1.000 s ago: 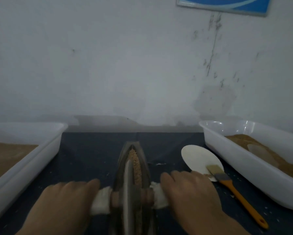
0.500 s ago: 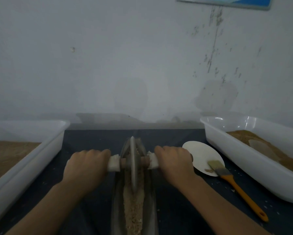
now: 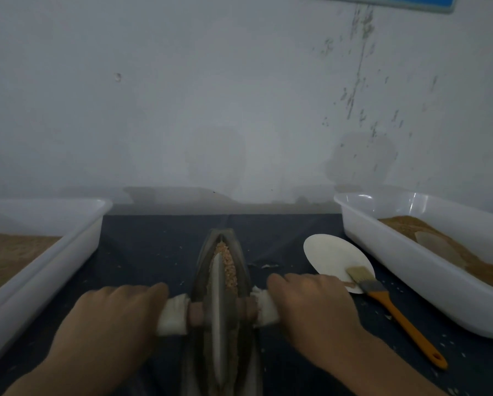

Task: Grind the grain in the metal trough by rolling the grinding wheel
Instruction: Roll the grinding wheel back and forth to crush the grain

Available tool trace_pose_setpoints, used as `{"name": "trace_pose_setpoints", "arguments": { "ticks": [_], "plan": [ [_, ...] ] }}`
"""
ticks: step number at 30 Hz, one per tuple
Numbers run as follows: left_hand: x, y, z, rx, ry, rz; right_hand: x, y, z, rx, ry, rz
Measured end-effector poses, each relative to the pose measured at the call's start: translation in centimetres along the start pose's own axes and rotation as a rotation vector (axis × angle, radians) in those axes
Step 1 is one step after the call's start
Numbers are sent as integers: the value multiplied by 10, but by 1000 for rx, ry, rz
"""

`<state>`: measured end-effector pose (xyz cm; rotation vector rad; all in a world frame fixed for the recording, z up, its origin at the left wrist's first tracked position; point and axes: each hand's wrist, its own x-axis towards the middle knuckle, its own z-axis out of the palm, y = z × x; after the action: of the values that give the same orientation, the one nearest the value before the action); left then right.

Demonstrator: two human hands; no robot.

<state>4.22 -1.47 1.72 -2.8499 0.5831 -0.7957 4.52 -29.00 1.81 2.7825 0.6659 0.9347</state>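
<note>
A narrow boat-shaped metal trough (image 3: 241, 261) lies lengthwise on the dark cloth in front of me, with brown grain (image 3: 228, 265) showing in its far end. The thin metal grinding wheel (image 3: 217, 310) stands on edge in the trough's near half. Its wooden axle has white cloth wrapped on both ends. My left hand (image 3: 114, 315) grips the left wrapped end (image 3: 174, 314). My right hand (image 3: 314, 307) grips the right wrapped end (image 3: 265, 308). The grain under the wheel is hidden.
A white plastic tub (image 3: 77, 232) holding brown grain sits at the left. Another white tub (image 3: 405, 258) with grain and a pale scoop sits at the right. Between it and the trough lie a white disc (image 3: 331, 252) and an orange-handled brush (image 3: 393, 312). A wall stands behind.
Both hands pushed the wheel to the trough's far end half a second ago, then pulled it back toward me to the near half.
</note>
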Motion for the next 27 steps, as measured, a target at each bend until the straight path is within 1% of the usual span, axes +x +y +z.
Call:
{"name": "trace_pose_setpoints", "arguments": {
  "ticks": [3,5,7,12,15,17,18,19,21,23,25,27],
  "plan": [
    [26,-10,20,96,-62,-33,31,6,18,-63,-73,42],
    [42,-16,36,111,-2,-93,53,11,28,-79,-99,72],
    [51,-18,41,104,20,-152,64,12,34,-87,-103,83],
    [30,-8,22,69,-97,-185,45,7,22,-102,-115,6],
    [3,0,0,37,-177,-151,19,2,-2,-93,-57,-57],
    [-12,4,-17,90,-134,-46,0,-1,-12,-17,-21,-74],
    [-17,5,-23,73,-94,9,-7,-2,-15,3,-18,-78],
    [-20,4,-28,52,-83,28,-11,-2,-15,9,-15,-80],
    [-19,4,-27,78,-117,10,-12,1,-11,9,3,-76],
    [-8,5,-13,103,-145,-73,-5,2,-1,3,-8,-39],
    [11,4,-1,152,-82,-107,12,6,15,-40,-18,8],
    [31,-1,16,171,-67,-133,35,11,34,-107,-30,36]
  ]
}}
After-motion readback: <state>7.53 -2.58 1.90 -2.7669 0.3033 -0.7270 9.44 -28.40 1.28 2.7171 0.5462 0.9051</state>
